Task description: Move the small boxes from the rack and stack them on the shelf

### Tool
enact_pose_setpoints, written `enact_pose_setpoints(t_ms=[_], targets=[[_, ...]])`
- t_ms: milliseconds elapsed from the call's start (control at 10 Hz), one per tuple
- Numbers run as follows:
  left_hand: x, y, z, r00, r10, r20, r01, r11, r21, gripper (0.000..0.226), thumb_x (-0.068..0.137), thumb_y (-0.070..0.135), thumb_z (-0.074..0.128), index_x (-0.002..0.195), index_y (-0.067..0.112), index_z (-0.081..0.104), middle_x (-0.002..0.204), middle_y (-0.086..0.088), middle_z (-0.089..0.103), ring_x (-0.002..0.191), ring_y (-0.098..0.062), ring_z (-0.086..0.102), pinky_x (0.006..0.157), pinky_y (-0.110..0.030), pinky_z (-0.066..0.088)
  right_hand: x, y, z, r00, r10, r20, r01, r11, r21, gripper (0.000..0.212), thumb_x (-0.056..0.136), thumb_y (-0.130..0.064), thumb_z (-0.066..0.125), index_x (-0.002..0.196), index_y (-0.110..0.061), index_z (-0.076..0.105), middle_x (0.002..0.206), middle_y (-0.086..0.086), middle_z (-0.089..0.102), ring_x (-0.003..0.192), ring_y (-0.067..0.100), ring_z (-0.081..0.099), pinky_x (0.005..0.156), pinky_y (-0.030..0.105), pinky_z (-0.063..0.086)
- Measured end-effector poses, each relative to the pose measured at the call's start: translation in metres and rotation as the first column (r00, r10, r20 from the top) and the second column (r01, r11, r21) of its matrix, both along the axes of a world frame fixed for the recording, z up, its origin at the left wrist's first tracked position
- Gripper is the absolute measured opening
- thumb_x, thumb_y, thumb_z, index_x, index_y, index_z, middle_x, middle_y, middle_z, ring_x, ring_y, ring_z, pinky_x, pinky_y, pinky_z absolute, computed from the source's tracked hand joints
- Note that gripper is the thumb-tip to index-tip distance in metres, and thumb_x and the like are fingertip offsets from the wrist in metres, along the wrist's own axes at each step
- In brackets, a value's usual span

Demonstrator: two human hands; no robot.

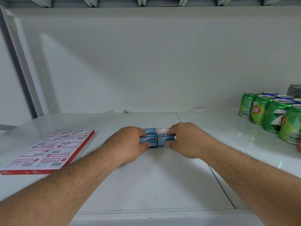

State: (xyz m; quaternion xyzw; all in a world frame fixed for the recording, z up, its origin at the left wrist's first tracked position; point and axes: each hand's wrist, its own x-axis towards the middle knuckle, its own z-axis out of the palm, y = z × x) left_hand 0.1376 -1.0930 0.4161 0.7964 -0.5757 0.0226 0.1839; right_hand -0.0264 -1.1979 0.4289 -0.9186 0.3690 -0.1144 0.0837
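Both grips are closed around a cluster of small boxes: the left hand is curled over the cluster's left side, thumb pressed to its near face, and the right hand is curled over the right side in the same way. 2 bare forearms are stretched in from the near edge. The blue and white boxes are packed in 2 columns, touching, and are set on the white shelf at its middle. Flat red-and-white packs are laid in a grid to the left, well apart from the cluster. Green cans are grouped at the far right. Behind, a white back panel is seen.
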Motion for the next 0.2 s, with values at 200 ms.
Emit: enact_pose_setpoints(t_ms=[200], targets=[[-0.0061,0.0095,0.0042,0.998,0.045,-0.047,-0.045,0.999,0.01,0.041,0.086,0.047,0.058,0.124,0.034,0.053,0.119,0.01,0.061,0.104,-0.012,0.058,0.088,-0.03,0.051,-0.0092,0.0068,0.0028,0.999,-0.032,0.0,0.032,0.999,-0.021,0.042,0.092,-0.042,0.06,0.129,-0.022,0.056,0.115,0.0,0.061,0.09,0.018,0.061,0.072,0.029,0.054]])
